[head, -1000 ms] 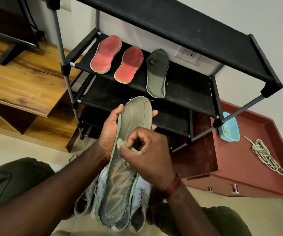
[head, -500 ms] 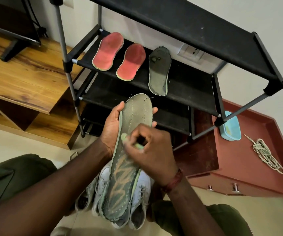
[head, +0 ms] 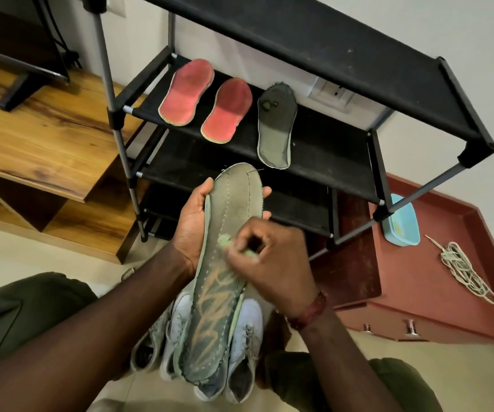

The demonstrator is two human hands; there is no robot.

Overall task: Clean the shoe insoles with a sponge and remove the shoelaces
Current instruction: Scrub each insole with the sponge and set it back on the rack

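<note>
1. Far left stands a wooden unit [head: 40, 135], with the dark foot of a screen resting on its top.
2. Next comes a black shoe rack [head: 314, 40] against the wall. On its middle shelf two red insoles [head: 186, 92] lie flat side by side. Just to their right lies a grey-green insole [head: 275, 126].
3. In front of the rack, the person's left hand [head: 192, 221] grips a long grey-green held insole [head: 234, 209] near its upper end. The thumb is on the left edge and fingertips show past the right edge. The lower end hangs over pale sneakers [head: 248, 328] on the floor.
4. The right hand [head: 275, 263], fingers curled, pinches a small green sponge [head: 224, 240] against the middle of the held insole. The sponge is blurred.
5. On the right is a reddish-brown cabinet [head: 418, 292]. A light blue tub [head: 402, 224] sits on it beside the rack's leg. Further right, apart from the tub, lies a loose bundle of pale shoelaces [head: 463, 269].
</note>
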